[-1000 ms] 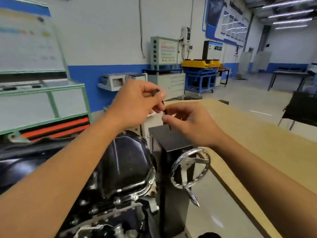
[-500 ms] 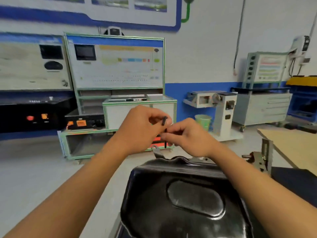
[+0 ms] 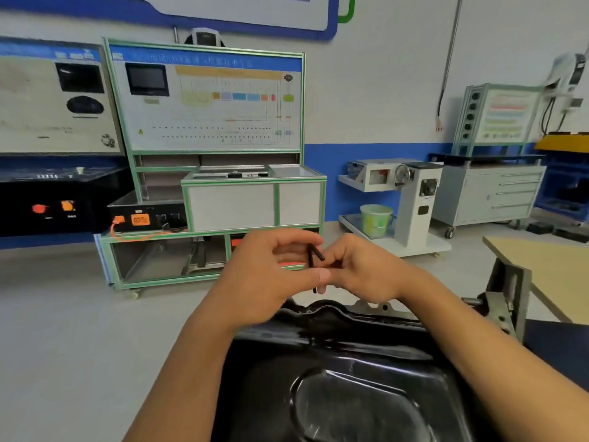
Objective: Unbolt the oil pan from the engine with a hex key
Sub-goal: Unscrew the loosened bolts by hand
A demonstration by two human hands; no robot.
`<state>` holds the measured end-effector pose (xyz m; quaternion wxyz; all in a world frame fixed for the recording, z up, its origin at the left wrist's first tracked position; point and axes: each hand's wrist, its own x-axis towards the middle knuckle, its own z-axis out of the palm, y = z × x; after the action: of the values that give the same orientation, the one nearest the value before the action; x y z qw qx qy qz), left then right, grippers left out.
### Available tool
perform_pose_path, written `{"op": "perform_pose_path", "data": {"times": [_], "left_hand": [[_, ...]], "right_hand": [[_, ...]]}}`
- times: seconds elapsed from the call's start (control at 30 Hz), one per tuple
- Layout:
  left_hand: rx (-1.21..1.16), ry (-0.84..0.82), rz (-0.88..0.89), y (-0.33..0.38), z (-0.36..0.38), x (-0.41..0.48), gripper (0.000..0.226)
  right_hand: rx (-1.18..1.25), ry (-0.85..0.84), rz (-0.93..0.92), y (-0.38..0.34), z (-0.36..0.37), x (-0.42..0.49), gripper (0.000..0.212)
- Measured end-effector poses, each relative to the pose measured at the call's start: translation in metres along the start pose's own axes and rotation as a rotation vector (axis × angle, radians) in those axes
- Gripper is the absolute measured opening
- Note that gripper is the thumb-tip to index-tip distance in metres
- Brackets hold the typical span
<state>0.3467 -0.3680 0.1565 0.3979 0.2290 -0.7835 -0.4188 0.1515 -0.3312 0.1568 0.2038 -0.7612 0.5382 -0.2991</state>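
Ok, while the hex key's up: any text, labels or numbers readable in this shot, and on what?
Nothing can be quoted; every text is blurred.
Blue header of the training board: white characters, too blurred.
The orange label on the black box: too blurred.
Print on the green bucket: too small.
Coloured lines on the side panel: illegible.
On the hex key and oil pan: no markings visible.

One camera on my head looks forward and down, close over my left hand [image 3: 264, 282] and right hand [image 3: 366, 277], toward what seems a workshop wall [image 3: 382, 90].
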Motion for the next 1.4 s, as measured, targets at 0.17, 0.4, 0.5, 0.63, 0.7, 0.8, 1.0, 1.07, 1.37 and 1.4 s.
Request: {"op": "perform_pose_path", "data": {"times": [0.17,0.4,0.5,0.63,0.7,0.8,1.0,1.07,1.37,1.4], "left_hand": [[-0.163,-0.047,0.019,-0.008,-0.005,-0.001,0.031],[-0.155,-0.041,-0.028,-0.017,-0.003,-0.003,0.020],[-0.137,-0.021,-0.008,-0.017,-0.001,-0.001,0.013],[-0.128,0.053,0.032,-0.016,0.000,-0.002,0.013],[-0.092,0.050,0.033,-0.016,0.000,-0.003,0.012],[-0.037,0.058,0.026,-0.016,0.002,-0.002,0.015],[0.108,0.139,0.040,-0.013,0.008,-0.003,0.015],[0.181,0.202,0.041,-0.013,0.012,-0.002,0.020],[-0.128,0.194,-0.215,-0.016,0.011,0.005,0.006],[-0.148,0.164,-0.214,-0.017,0.010,0.005,0.006]], "right_hand": [[0.043,-0.033,-0.050,0.008,0.008,-0.003,0.023],[0.001,-0.112,-0.045,0.018,0.013,0.005,0.030],[-0.008,-0.112,-0.031,0.016,0.013,0.006,0.028],[0.071,-0.074,-0.022,0.012,0.015,0.005,0.019],[0.075,-0.116,-0.010,0.012,0.015,0.005,0.030],[0.080,-0.180,0.021,0.015,0.015,0.006,0.041],[0.059,-0.127,-0.025,0.020,0.016,0.004,0.025],[0.086,-0.118,-0.026,0.021,0.015,0.005,0.020],[0.178,-0.152,0.031,0.030,0.015,0.007,0.024],[0.181,-0.145,0.031,0.031,0.016,0.007,0.023]]}}
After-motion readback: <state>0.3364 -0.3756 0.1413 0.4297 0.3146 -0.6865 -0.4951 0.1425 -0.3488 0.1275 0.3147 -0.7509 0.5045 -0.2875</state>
